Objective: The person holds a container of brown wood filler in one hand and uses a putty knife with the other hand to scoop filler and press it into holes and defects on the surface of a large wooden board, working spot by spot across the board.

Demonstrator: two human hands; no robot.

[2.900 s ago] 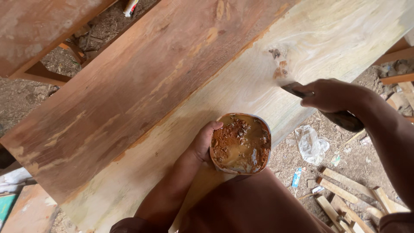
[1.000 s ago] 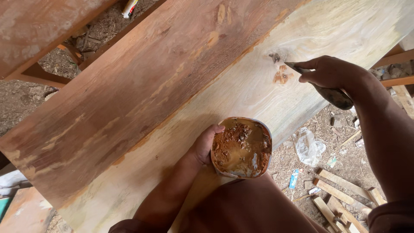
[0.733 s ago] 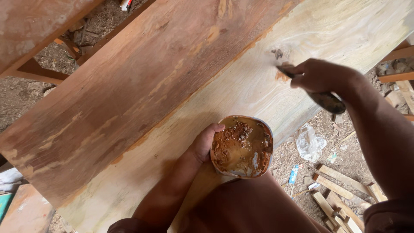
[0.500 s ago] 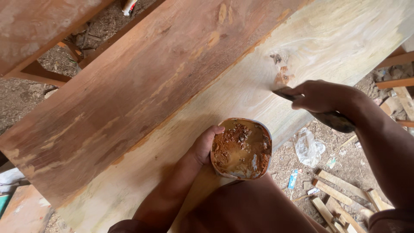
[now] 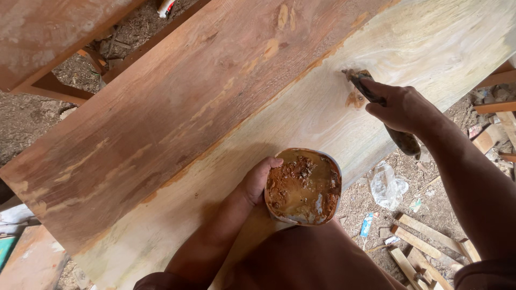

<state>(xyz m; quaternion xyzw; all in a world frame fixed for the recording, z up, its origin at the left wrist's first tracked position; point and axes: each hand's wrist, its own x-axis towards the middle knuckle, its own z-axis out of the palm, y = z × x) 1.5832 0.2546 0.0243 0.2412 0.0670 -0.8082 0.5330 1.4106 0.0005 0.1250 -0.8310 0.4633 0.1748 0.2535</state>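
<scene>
Head cam: 1 big wooden plank (image 5: 226, 123), reddish on the far half and pale on the near half. The left hand (image 5: 257, 180) is wrapped around 1 round tub (image 5: 304, 187) of brown putty at the near edge, and the right hand (image 5: 400, 107) is clamped on 1 putty knife (image 5: 371, 91), its tip pressed into a brown smear on the pale wood to the right. On the dirt floor lower right there's 1 crumpled clear plastic bag (image 5: 387, 187), 1 small blue wrapper (image 5: 366, 224) and a bunch of wood offcuts (image 5: 424, 249).

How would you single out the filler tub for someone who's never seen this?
Start at the big two-tone wooden board lying across the view. At its near, pale edge the left hand grips a round open tub. It is the only container there, smeared inside with reddish-brown paste; the right hand holds a slim tool instead.
</scene>
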